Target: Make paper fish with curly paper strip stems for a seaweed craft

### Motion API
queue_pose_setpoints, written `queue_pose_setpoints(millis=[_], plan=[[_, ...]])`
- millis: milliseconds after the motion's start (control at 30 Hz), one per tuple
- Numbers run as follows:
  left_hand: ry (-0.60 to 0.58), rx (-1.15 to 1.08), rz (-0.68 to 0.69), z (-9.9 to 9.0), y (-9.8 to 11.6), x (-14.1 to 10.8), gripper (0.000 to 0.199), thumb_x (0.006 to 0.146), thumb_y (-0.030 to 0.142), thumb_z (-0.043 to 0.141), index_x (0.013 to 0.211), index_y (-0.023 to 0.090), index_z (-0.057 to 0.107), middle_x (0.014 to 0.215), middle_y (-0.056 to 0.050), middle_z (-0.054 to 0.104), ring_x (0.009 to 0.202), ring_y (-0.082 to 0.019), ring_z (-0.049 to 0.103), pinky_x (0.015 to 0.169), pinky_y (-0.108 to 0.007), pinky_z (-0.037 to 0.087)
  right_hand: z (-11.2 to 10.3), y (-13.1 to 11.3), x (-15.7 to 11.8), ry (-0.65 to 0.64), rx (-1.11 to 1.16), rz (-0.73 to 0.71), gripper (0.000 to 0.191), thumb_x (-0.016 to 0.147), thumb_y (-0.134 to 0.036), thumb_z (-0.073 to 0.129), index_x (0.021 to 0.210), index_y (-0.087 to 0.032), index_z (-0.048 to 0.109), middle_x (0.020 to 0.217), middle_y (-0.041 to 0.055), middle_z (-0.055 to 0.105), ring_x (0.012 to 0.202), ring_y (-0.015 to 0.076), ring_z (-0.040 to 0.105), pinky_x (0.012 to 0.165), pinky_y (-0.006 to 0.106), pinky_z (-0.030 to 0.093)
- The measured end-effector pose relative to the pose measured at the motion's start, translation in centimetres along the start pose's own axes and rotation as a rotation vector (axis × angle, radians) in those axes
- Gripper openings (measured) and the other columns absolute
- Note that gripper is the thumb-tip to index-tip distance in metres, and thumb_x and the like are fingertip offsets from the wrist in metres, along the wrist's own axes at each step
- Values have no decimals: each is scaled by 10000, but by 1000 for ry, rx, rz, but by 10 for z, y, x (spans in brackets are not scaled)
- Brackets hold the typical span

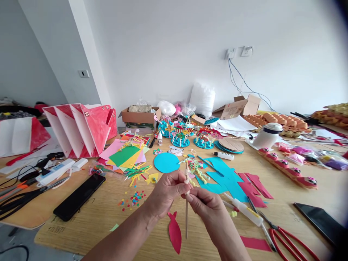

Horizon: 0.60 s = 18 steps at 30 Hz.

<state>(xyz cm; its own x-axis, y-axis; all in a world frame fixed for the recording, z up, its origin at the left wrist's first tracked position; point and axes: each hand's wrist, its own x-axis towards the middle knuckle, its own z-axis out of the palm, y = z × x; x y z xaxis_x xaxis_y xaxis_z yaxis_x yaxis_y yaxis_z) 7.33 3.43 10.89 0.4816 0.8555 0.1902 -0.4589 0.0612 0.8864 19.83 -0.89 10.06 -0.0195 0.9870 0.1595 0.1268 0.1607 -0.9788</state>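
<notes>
A thin wooden stick (186, 222) stands nearly upright between my two hands. A pale cream strip (187, 176) is wound around its upper part. My left hand (170, 190) pinches the stick at the wound strip from the left. From the right, my right hand (208, 204) closes its thumb and fingers on the stick just below. The fingertips partly hide the strip's lower end. A red paper fish shape (174, 233) lies on the table below my left hand. Beyond the hands are a blue paper disc (166, 162) and twisted pale yellow strips (201, 177).
Red-handled scissors (288, 239), a glue pen (246, 210) and a phone (318, 221) lie at right. Another phone (78, 197) and black scissors (24, 203) are left. Blue paper scraps (231, 185), coloured sheets (123, 157) and finished blue-based crafts (181, 141) lie farther back.
</notes>
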Motion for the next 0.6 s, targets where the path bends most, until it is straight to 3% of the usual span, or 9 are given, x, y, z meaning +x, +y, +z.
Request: queue_pose_setpoints(millis=[267, 433, 500, 600], plan=[[182, 67, 102, 7, -5, 2, 289, 651, 302, 707, 642, 174, 449, 602, 49, 417, 584, -92, 372, 597, -214, 311, 11, -6, -6, 260, -520, -282, 298, 826, -339, 463, 605, -190, 596, 511, -13, 575, 470, 108, 504, 465, 204, 353], [273, 167, 188, 6, -9, 6, 330, 663, 349, 699, 634, 184, 415, 621, 50, 378, 585, -97, 344, 601, -219, 305, 16, -2, -4, 366, -735, -383, 325, 854, -327, 409, 613, -193, 579, 538, 14, 614, 471, 125, 544, 473, 219, 357], [221, 143, 157, 3, -8, 6, 327, 660, 357, 707, 649, 182, 431, 628, 47, 387, 590, -98, 349, 608, -217, 307, 13, 0, -3, 341, -701, -363, 323, 849, -340, 416, 616, -191, 583, 527, 6, 598, 464, 120, 525, 467, 217, 351], [11, 103, 30, -2, -1, 3, 323, 645, 415, 713, 684, 167, 510, 689, 17, 448, 643, -113, 403, 645, -222, 327, 5, 0, -3, 216, -514, -245, 309, 824, -374, 465, 612, -185, 587, 491, -26, 522, 453, 99, 455, 450, 203, 331]])
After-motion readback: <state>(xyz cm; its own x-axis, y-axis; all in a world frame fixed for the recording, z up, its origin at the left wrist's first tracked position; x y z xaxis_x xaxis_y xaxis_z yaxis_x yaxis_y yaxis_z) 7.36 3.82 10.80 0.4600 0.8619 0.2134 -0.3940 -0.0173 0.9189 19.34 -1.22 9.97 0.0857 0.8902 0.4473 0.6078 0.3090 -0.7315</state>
